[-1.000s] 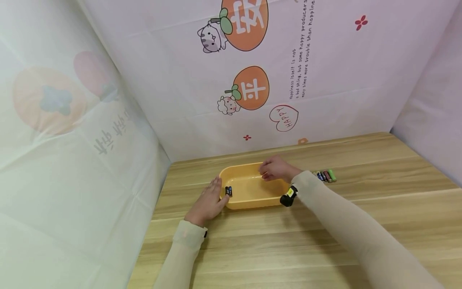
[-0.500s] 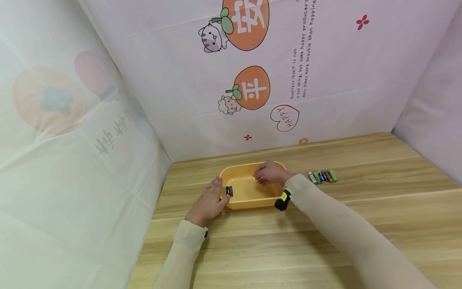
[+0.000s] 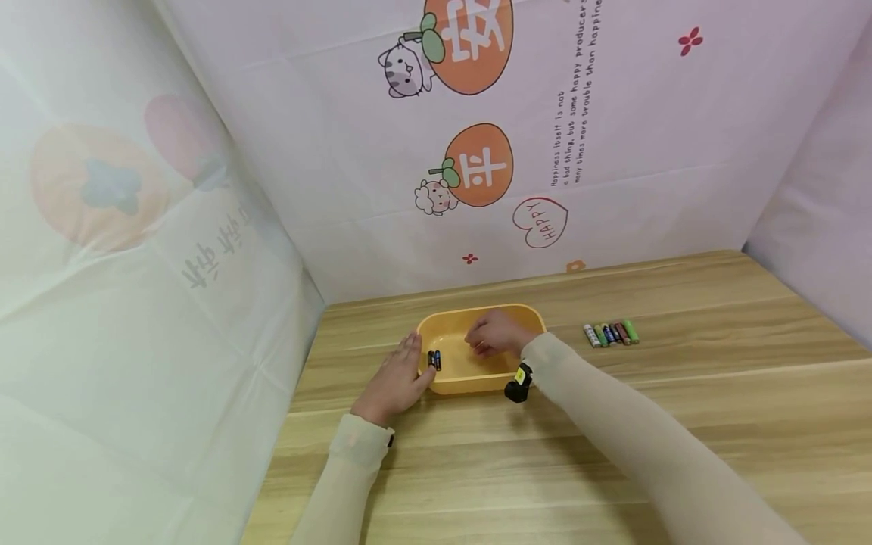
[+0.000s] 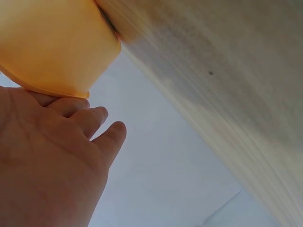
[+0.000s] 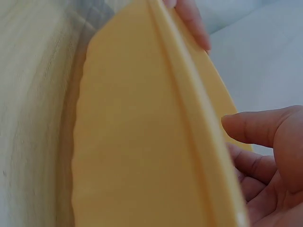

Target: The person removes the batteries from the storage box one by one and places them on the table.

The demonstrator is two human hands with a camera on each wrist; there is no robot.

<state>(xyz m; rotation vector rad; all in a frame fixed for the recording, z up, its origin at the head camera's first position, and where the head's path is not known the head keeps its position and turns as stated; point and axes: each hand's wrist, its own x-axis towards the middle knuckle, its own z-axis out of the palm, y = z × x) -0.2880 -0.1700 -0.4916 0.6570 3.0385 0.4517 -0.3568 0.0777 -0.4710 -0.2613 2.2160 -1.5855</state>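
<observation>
A shallow yellow-orange tray (image 3: 477, 384) stands on the wooden table. Inside its left end lie two dark batteries (image 3: 434, 361), side by side. My left hand (image 3: 391, 382) rests along the left end, fingers extended at the rim and thumb at the near-left corner; the left wrist view shows the palm and fingers (image 4: 75, 111) against the rim. Bent over the tray's interior is my right hand (image 3: 500, 333), pointing left. In the right wrist view its thumb and fingers (image 5: 255, 126) sit behind the tray wall, fingertips partly hidden, and I cannot tell whether they hold anything.
Right of the tray, several batteries (image 3: 611, 334) of mixed colours lie in a row on the wooden table (image 3: 545, 469). A printed white cloth (image 3: 354, 189) hangs behind the table, and another pale cloth (image 3: 136, 363) at the left.
My right hand has moved left and slightly nearer across the tray. The row of batteries at the right, partly covered by the sleeve before, shows fully. My left hand stays at the tray's end.
</observation>
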